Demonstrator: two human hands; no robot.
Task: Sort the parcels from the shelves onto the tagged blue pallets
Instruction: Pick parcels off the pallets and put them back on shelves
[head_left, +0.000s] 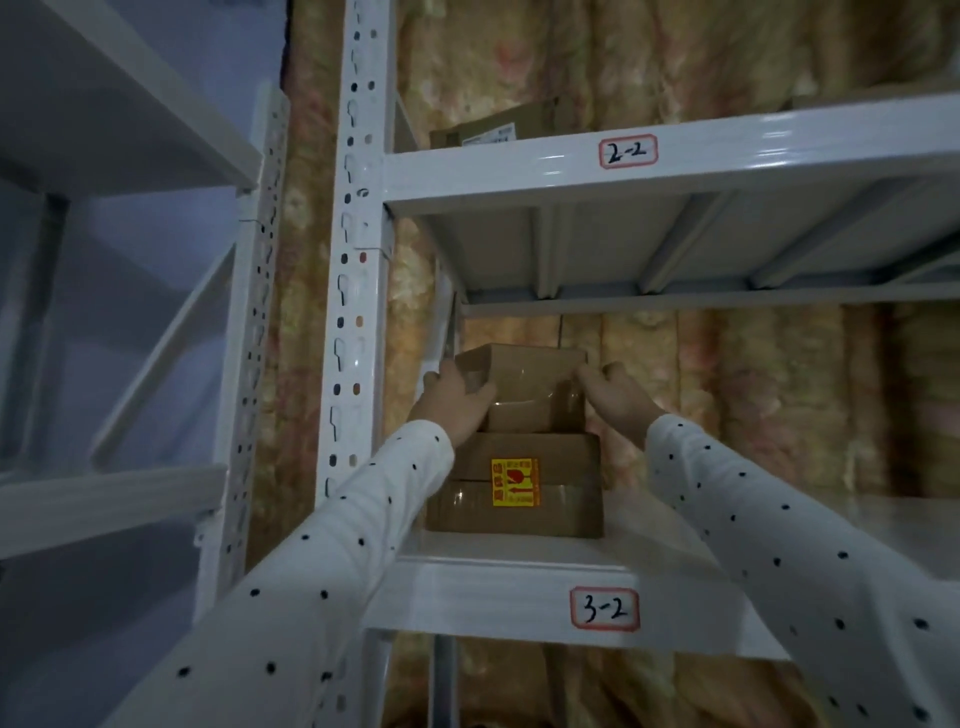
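Across most of the frame I see a white steel rack with a perforated upright, standing before a wall of yellowish, mottled material. Its upper shelf beam carries a red-bordered tag reading 2-2, and the lower shelf carries a like tag reading 3-2. A second rack, bluish in the dim light, fills the left of the frame.

My two sleeves, white with dark dots, rise from the bottom corners toward the centre. At centre, on the 3-2 shelf close to the upright, stands a stack of two cardboard parcels. The lower parcel is the larger; it lies flat with its long axis running left to right, and its front face, bearing a yellow and red sticker, points toward me. The upper parcel is smaller and rests on it, also lying left to right, tape glinting on its near face.

My hands are apart and clamped on that upper parcel: the left hand wraps its left end, thumb across the front, and the right hand presses its right end.

On the 2-2 shelf, upper centre, another carton with a white label shows only partly.
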